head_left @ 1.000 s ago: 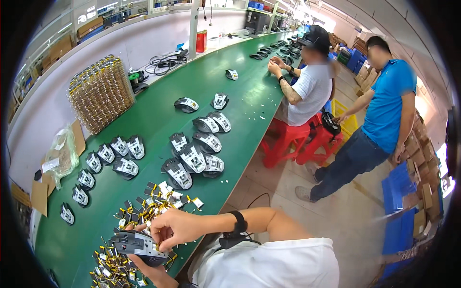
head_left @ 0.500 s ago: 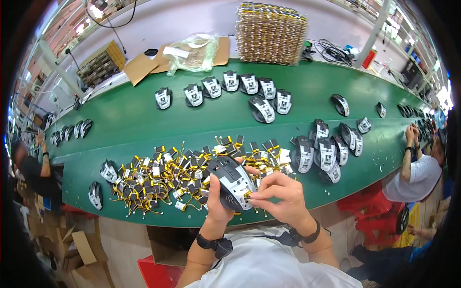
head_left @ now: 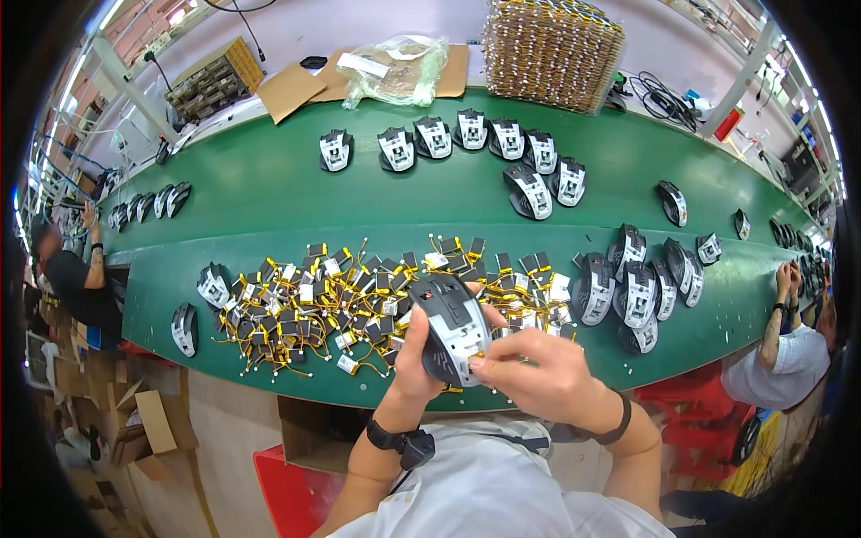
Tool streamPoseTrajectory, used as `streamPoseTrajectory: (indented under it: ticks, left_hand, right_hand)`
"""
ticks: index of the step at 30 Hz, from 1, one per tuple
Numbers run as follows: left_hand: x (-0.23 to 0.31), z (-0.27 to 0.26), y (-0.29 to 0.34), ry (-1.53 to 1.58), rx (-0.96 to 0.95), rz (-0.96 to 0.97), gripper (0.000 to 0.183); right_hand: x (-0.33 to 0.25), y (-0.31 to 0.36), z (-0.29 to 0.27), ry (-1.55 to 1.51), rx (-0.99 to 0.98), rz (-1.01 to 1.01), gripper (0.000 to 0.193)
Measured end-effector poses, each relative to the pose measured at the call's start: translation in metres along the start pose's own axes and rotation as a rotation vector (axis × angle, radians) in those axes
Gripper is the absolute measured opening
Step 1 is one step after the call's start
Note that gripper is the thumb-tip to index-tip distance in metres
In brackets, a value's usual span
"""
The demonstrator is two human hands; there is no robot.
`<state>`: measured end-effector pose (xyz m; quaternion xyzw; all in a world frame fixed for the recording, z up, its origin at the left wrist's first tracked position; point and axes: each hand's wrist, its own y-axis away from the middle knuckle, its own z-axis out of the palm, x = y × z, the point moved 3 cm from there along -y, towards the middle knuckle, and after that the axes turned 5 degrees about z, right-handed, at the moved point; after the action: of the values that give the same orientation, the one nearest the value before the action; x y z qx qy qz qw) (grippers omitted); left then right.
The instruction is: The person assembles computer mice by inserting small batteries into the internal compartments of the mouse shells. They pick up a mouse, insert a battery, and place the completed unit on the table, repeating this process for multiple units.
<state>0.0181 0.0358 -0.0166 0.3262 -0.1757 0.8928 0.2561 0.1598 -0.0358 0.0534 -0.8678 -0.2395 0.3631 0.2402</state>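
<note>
My left hand (head_left: 414, 368) grips a computer mouse (head_left: 456, 325) around its side, with the black and light-grey inner face turned up. Against the mouse's lower right part, my right hand (head_left: 552, 378) has its thumb and forefinger pinched together. A bit of yellow shows at those fingertips, but what they hold is too small and covered to name. Just beyond both hands spreads a loose heap of small black batteries (head_left: 345, 296) with yellow tape, thin wires and white plugs. The mouse hides part of this heap.
Similar mice stand in a row (head_left: 433, 139) at the far side of the green table (head_left: 269, 197). More mice cluster (head_left: 637, 296) right of the heap, and two lie left of it. Packed trays (head_left: 552, 58) stand at the back. Other people sit at both ends.
The view has shifted, so the table's things sit farther right and higher. My right fingertips stay at the mouse's lower part, with the hand closer over it. My left hand keeps its grip.
</note>
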Motion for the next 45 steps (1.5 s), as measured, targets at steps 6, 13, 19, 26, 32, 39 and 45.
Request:
streamPoseTrajectory:
  ticks: [6,13,19,26,32,39,45]
  left_hand:
    - [0.006,0.000,0.006,-0.029,0.055,-0.039,0.080]
    - [0.007,-0.011,0.003,0.001,0.003,-0.064,0.079]
    - [-0.002,-0.009,-0.010,0.200,0.298,-0.039,0.078]
    - [-0.002,-0.013,-0.009,0.240,0.248,0.027,0.076]
    - [-0.002,-0.006,-0.007,0.150,0.197,0.062,0.077]
    - [-0.005,-0.008,-0.009,0.209,0.311,0.121,0.078]
    - [-0.008,-0.006,-0.007,0.212,0.305,0.168,0.078]
  right_hand:
    - [0.006,-0.025,-0.004,-0.115,-0.089,0.253,0.026]
    - [0.006,-0.021,0.012,0.052,-0.054,0.108,0.023]
    - [0.012,-0.012,0.025,0.118,0.070,-0.057,0.044]
    - [0.007,0.000,0.028,0.142,0.087,0.005,0.045]
    - [0.006,0.008,0.033,0.170,0.137,-0.010,0.044]
    - [-0.006,0.020,0.047,0.182,0.208,0.010,0.048]
    - [-0.005,0.022,0.043,0.247,0.174,0.025,0.051]
